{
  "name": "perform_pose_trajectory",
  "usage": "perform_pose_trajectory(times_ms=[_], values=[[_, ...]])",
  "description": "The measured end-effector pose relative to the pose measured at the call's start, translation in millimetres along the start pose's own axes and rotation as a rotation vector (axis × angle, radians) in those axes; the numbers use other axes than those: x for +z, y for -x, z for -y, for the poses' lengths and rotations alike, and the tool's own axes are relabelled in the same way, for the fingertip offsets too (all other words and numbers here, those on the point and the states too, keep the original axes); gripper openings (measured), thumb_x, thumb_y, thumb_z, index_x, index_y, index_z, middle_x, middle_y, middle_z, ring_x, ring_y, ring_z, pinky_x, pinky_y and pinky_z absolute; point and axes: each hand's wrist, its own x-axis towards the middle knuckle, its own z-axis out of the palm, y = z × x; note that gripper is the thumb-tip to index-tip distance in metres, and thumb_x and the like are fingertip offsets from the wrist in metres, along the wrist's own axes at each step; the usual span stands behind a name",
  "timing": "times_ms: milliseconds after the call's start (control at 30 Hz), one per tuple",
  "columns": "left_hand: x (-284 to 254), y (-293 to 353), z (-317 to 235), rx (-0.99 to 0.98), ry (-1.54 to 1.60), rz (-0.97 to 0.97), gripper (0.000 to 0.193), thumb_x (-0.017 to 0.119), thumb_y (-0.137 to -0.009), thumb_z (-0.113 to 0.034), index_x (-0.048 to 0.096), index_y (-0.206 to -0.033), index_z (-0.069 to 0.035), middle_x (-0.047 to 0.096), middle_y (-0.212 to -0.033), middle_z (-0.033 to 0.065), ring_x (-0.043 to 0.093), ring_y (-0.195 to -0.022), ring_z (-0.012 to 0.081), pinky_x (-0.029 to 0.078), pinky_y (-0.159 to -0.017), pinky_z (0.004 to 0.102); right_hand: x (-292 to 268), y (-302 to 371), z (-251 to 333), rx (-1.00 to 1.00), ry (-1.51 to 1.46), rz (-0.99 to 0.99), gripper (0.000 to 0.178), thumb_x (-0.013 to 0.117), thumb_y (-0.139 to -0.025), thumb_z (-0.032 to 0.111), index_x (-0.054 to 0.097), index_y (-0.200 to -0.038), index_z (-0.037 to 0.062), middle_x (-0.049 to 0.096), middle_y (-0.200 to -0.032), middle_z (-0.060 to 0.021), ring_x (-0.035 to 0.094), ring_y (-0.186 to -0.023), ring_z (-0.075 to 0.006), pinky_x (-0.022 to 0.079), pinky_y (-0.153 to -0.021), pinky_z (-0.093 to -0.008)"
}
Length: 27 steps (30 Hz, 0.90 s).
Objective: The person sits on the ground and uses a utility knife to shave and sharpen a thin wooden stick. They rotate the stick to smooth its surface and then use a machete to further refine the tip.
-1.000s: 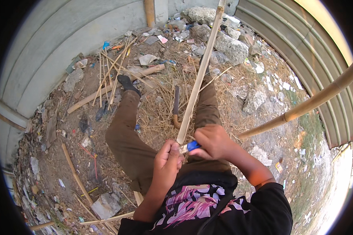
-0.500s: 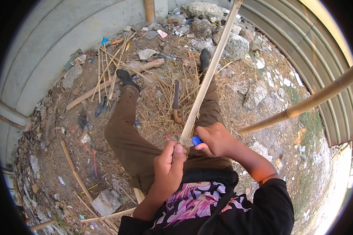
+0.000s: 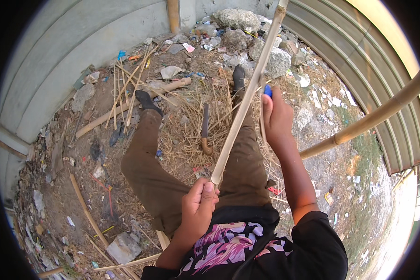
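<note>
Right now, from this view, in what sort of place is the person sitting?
Probably a rough outdoor yard or vacant plot: a grey wall and a ribbed fence border it, with large rocks and scattered litter between them.

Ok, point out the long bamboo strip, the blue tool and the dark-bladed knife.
Long bamboo strip [image 3: 248, 100]: head view, about midway along its length.
Blue tool [image 3: 268, 91]: head view, on its exposed blue part.
Dark-bladed knife [image 3: 205, 122]: head view, on the blade.

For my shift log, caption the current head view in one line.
Left hand grips the lower end of a long pale bamboo strip; right hand holds a small blue tool farther up alongside.
</note>
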Motion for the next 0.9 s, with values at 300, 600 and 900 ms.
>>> perform_pose_trajectory(times_ms=[300, 600, 900], values=[[-5.0, -15.5, 12.8, 0.058, 0.001, -0.048, 0.034, 0.045, -0.112, -0.033, 0.054, -0.098, -0.004, 0.044, -0.067, -0.0045, 0.032, -0.054, -0.0003, 0.025, -0.047, 0.0185, 2.7, 47.8, 25.8, -0.401, -0.221, 0.277, 0.042, 0.058, -0.101, 0.044, 0.051, -0.089, 0.004, 0.052, -0.065, -0.0123, 0.058, -0.054, -0.0337, 0.043, -0.049, -0.0434], [-8.4, -8.7, -1.0, -0.087, 0.134, 0.018, 0.038, 0.046, -0.111, -0.035, 0.056, -0.095, -0.001, 0.048, -0.067, -0.0027, 0.038, -0.057, 0.0007, 0.031, -0.051, 0.0188, -3.9, 23.1, 8.9, -0.456, -0.062, 0.306, 0.044, 0.05, -0.104, 0.047, 0.051, -0.088, 0.005, 0.054, -0.064, -0.0112, 0.058, -0.053, -0.034, 0.044, -0.048, -0.0432], [-4.4, -1.0, -4.2, -0.158, 0.09, 0.126, 0.038, 0.045, -0.111, -0.037, 0.053, -0.097, -0.003, 0.045, -0.067, -0.0032, 0.034, -0.054, 0.0009, 0.028, -0.047, 0.0191, -34.2, -38.3, -37.3, -0.173, 0.16, 0.133, 0.042, 0.043, -0.108, 0.045, 0.051, -0.096, 0.006, 0.057, -0.06, -0.0158, 0.06, -0.053, -0.0402, 0.045, -0.049, -0.048]])
